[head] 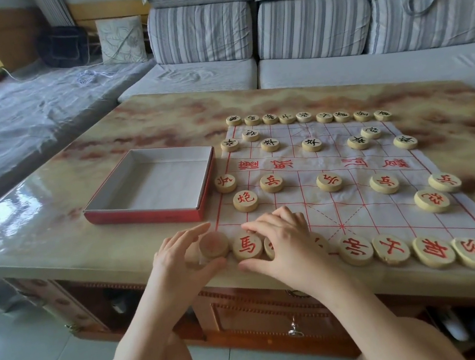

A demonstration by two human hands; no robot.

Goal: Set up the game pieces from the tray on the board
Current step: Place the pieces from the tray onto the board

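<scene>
HANDS AT NEAR-LEFT CORNER OF XIANGQI BOARD

Two bare forearms (149, 342) reached in from the near edge of the marble-patterned table (161, 114). The left hand (180, 257) pinched a round wooden piece (213, 245), blank face up, between thumb and curled fingers at the near-left corner of the cloth board (339, 208). The right hand (280, 240) lay just beside it, fingers arched over a partly hidden piece (269, 249) in the near row; whether it gripped that piece could not be told. The horse piece (247, 245), marked in red, sat between the two hands, just beside the blank-faced disc.

Further red-marked pieces (355, 250) continued the near row to the right, with soldiers and cannons in the rows beyond. Black-marked pieces (311, 144) occupied the far half of the board. The red-walled tray (144, 214), white inside, lay on the table just left of the board. A striped sofa (313, 28) stood beyond the table's far edge.
</scene>
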